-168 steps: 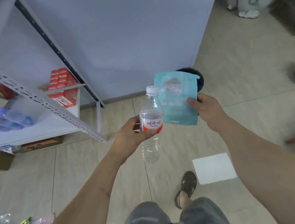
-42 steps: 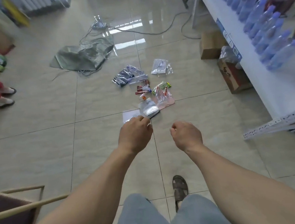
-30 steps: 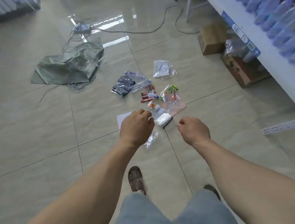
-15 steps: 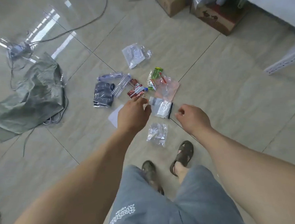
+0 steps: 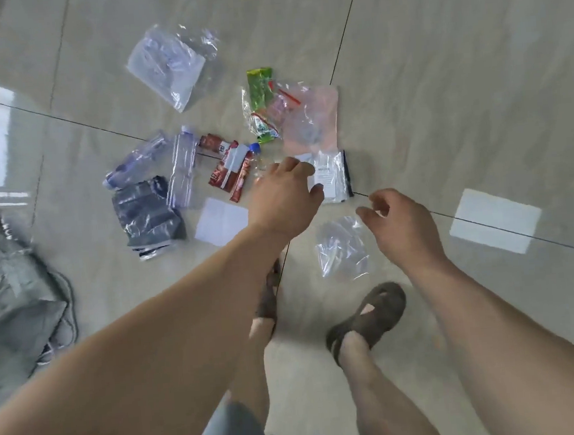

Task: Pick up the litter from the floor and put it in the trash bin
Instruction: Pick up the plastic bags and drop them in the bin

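With both my left hand (image 5: 282, 197) and right hand (image 5: 400, 229) loose and empty beside the white packet (image 5: 331, 176), I risk fumbling its slippery film.

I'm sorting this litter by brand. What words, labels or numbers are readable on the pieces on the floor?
None reads clearly.
White pouch by the left hand: a printed label, too small to read.
Red sachets: a white mark and a dark character, too blurred to read.
Green wrapper: print blurred.
Clear bottles: no label visible.
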